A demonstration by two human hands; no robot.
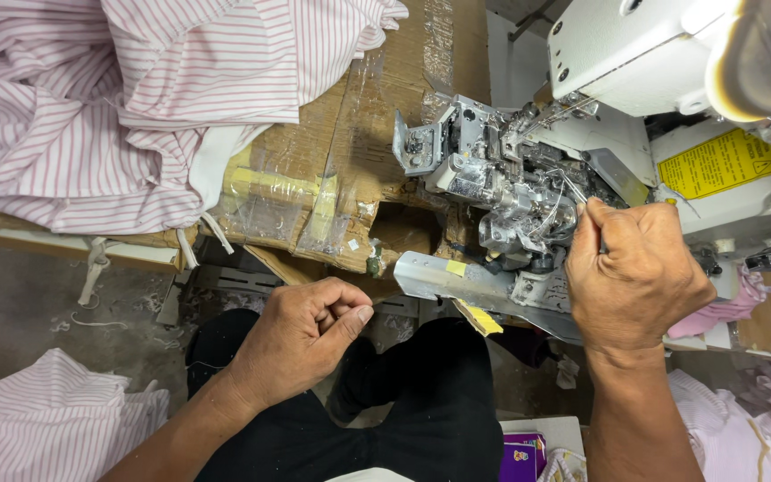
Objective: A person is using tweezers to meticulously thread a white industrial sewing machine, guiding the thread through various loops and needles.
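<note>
A white industrial sewing machine point(635, 54) stands at the upper right, its cover swung open on bare metal threading parts point(501, 187). My right hand point(635, 277) is closed on thin metal tweezers point(576, 190) whose tips reach into those parts among fine threads. My left hand point(305, 335) hovers over my lap, thumb pinched against the forefinger; a very fine thread may be between them, too thin to be sure. Both forearms come up from the bottom edge.
A heap of pink-striped white fabric point(109, 107) lies on a taped cardboard box point(332, 178) at the upper left. More striped cloth point(46, 419) sits at lower left, pink cloth point(742, 428) at lower right. My black-trousered legs point(403, 411) fill the bottom centre.
</note>
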